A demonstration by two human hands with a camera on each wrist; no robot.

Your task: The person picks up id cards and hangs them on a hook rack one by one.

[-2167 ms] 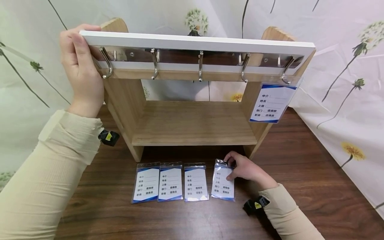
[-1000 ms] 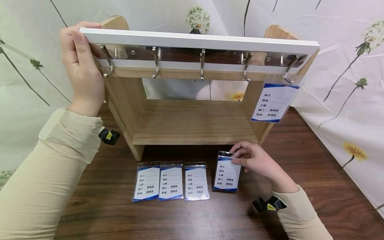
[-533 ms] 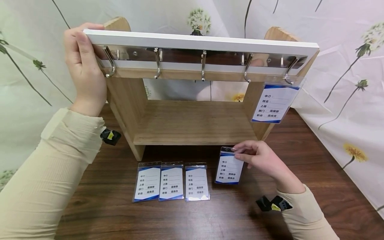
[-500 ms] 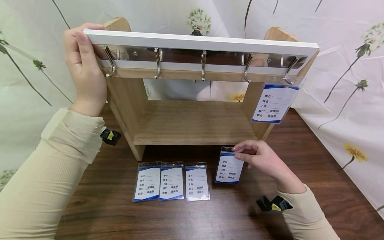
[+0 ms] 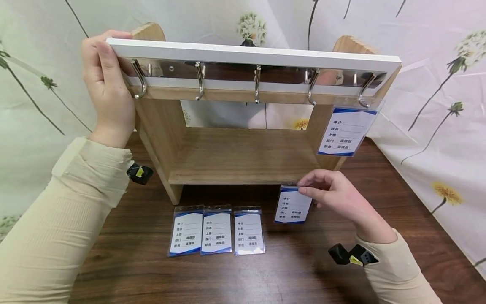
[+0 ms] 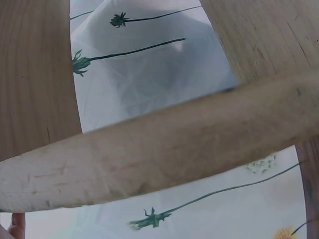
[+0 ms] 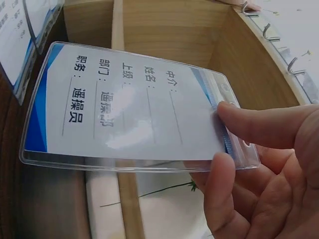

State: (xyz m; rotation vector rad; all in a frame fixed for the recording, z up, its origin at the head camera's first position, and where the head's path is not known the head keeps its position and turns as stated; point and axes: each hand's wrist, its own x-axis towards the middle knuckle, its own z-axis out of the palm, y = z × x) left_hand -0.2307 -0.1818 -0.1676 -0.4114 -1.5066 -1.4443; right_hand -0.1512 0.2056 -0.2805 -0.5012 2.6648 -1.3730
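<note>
My left hand [image 5: 108, 86] grips the left end of the wooden hook rack [image 5: 252, 47], thumb in front and fingers over the top. In the right half of the head view my right hand [image 5: 336, 194] pinches a clear badge holder [image 5: 291, 206] by its upper right corner. The right wrist view shows this badge holder [image 7: 119, 107] lifted off the table and tilted, thumb on its printed face, some fingers hidden behind. Three more badge holders [image 5: 215, 232] lie side by side on the table. Another hanging badge holder [image 5: 346, 131] is on the rack's rightmost hook [image 5: 365, 90].
Several metal hooks [image 5: 257, 84] stick out along the rack's front, over a lower wooden shelf [image 5: 244, 154]. The rack stands on a dark wooden table [image 5: 243, 280]. Behind it hangs a white flower-print cloth [image 5: 417, 76].
My right hand has picked up the fourth badge holder from the table and raised it toward the rack's lower shelf. The left hand keeps its grip on the rack.
</note>
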